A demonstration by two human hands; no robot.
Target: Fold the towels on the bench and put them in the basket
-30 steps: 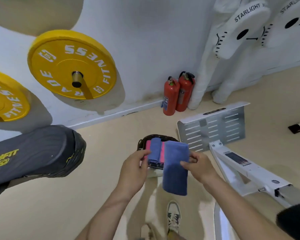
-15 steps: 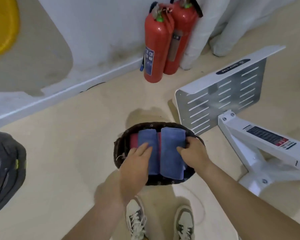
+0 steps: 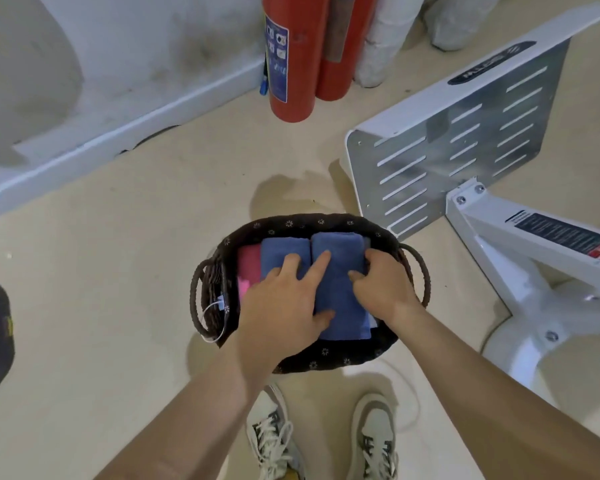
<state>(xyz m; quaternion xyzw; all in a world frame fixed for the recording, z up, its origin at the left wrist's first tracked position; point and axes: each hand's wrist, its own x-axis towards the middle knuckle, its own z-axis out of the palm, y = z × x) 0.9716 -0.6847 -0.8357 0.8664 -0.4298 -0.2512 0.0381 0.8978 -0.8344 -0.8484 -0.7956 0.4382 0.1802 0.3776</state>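
The basket (image 3: 326,359) stands on the floor (image 3: 118,271), at 12 o'clock from my shoes (image 3: 374,434). My left hand (image 3: 284,303) has a released grip, its straight fingers pressing flat on the towels. My right hand (image 3: 381,289) grasps with curled fingers the 3 o'clock edge of the folded blue towel (image 3: 340,247). I should tuck this edge down evenly, so the fold does not open. The cloth looks soft and thick. The second blue towel (image 3: 281,249) and the pink towel (image 3: 248,261) lie toward 9 o'clock. The oval woven rim looks stiff.

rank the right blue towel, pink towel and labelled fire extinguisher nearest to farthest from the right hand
1. Right blue towel: gripped by the right hand.
2. Pink towel: basket's left end.
3. Labelled fire extinguisher: far off, by the wall.
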